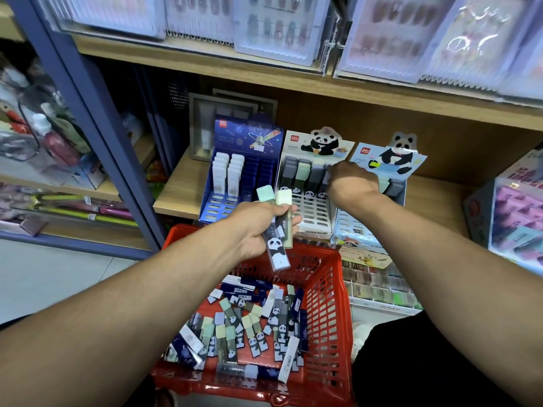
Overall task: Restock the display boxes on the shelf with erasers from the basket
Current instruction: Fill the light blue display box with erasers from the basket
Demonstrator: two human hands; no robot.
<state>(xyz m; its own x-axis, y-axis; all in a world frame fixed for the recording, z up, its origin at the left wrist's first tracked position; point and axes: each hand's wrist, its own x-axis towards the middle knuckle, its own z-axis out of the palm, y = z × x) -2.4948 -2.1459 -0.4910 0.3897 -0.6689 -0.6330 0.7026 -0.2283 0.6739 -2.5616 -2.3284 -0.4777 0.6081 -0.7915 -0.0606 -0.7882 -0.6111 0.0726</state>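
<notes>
My left hand grips two long panda erasers above the red basket, their green caps pointing up. My right hand reaches into the white panda display box on the shelf, its fingers at a grey eraser in the box's right column; the fingertips are hidden, so the grip is unclear. A dark blue display box stands left of it, a light blue panda box to the right. Several loose erasers lie in the basket.
The wooden shelf carries the boxes; another shelf board runs overhead with packs of nail sets. A pink and purple display box sits at the far right. A tray of small items lies below the shelf, right of the basket.
</notes>
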